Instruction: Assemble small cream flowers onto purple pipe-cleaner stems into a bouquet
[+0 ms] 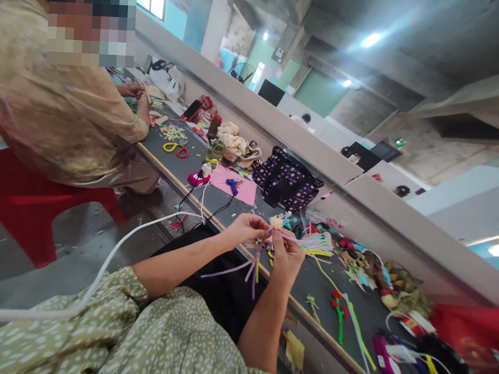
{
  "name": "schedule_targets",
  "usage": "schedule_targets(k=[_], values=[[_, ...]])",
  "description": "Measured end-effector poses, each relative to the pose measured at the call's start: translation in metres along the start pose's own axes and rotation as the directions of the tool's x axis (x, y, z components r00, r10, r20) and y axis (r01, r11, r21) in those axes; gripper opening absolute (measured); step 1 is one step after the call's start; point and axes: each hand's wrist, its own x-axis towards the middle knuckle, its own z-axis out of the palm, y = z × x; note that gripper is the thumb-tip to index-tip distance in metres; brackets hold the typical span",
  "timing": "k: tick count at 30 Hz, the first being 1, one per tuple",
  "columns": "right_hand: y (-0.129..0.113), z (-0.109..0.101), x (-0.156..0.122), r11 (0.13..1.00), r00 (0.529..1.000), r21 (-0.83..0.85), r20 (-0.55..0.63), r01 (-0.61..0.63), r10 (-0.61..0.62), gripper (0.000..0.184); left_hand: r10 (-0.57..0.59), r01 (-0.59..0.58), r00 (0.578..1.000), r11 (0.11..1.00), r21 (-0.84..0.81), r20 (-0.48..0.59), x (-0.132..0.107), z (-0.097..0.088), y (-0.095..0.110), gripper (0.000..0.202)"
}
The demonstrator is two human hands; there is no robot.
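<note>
My left hand (247, 229) and my right hand (286, 258) meet above the near edge of a long dark worktable (303, 282). Both pinch a small craft flower (276, 222) with a pale fuzzy head. From it trail several pipe cleaners (251, 268) in lilac, yellow and pale green; some hang down between my hands, others fan out to the right. My sleeves are green with white specks.
A co-worker in a beige top (61, 110) sits on a red chair (27, 197) at the left. On the table lie a dotted dark bag (287, 180), a pink sheet (236, 186) with a blue glue gun, scissors (176, 148), craft stems and scraps (366, 271). A white cable (116, 247) crosses my lap.
</note>
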Motion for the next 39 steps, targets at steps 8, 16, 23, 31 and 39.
schedule_targets(k=[8,16,23,31,39], values=[[-0.001,0.003,0.001,0.997,0.996,0.041,-0.062,-0.060,0.062,0.027,0.010,-0.011,0.999,1.000,-0.024,-0.032,0.000,0.003,0.006,0.034],[-0.002,0.000,0.003,0.997,0.998,0.048,-0.027,-0.056,0.057,0.024,0.046,-0.046,0.998,0.999,0.007,-0.043,0.003,0.002,0.006,0.033],[-0.003,0.003,0.002,0.956,0.989,0.253,0.048,-0.150,0.142,0.020,-0.028,0.032,0.998,0.996,-0.084,0.049,0.000,-0.004,0.008,0.033],[0.008,0.002,0.002,0.904,0.964,0.333,0.087,-0.268,0.253,0.025,-0.162,0.199,0.969,0.959,-0.201,0.186,0.000,-0.005,0.004,0.033],[0.011,0.005,-0.001,0.952,0.972,0.209,-0.030,-0.222,0.233,0.030,0.080,-0.079,0.997,0.979,0.188,0.002,0.007,-0.017,-0.004,0.031]])
